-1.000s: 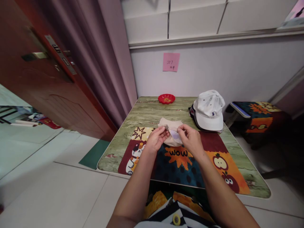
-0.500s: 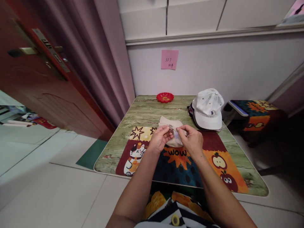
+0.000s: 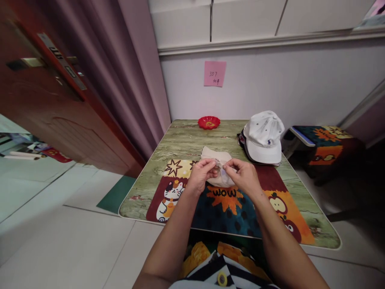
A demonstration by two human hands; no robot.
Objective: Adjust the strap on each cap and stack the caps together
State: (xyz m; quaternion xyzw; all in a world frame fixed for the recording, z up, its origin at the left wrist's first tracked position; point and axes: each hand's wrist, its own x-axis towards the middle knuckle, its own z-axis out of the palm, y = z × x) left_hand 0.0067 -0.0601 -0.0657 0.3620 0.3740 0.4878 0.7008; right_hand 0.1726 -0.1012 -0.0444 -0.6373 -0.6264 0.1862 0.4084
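A beige cap (image 3: 214,153) lies on the patterned mat in front of me, its brim pointing away and its crown partly behind my fingers. At the cap's back edge, my left hand (image 3: 202,174) pinches a small buckle, which looks metallic. Just to the right, my right hand (image 3: 245,175) has thumb and forefinger closed on the cap's strap. The strap's end is too small to make out. A pale patch shows inside the cap between the hands.
A white cap (image 3: 263,138) tops a stack of caps at the table's back right. A red scalloped dish (image 3: 209,123) sits at the far edge. The mat (image 3: 228,218) covers the near part of the green table (image 3: 141,188). A stool (image 3: 326,138) stands to the right.
My right hand has shifted slightly right and turned a little, drawing its fingertips away from the left hand's. The left hand stays nearly in place.
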